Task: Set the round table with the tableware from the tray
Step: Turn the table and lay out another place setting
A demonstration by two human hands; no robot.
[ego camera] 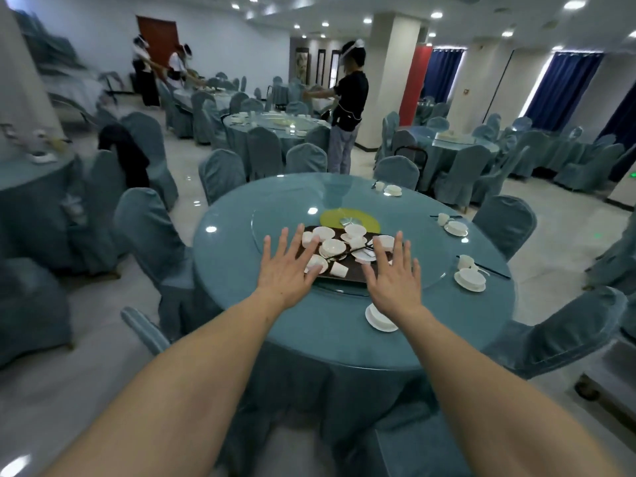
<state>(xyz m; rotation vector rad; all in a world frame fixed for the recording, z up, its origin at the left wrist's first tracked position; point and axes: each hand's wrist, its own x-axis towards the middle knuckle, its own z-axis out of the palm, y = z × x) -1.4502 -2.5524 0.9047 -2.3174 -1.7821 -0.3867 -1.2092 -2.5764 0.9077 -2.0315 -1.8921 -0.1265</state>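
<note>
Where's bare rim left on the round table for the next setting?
Free: the left rim, from the tray round to the far edge, and the near rim left of the bowl. Crowded: the right rim, three settings, and the tray itself.

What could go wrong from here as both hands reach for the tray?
The cups and bowls lie jumbled and tipped on the tray; a careless grab by the open left hand or right hand could knock them together or chip them. The tray sits on the glass turntable, which may rotate if pushed.
</note>
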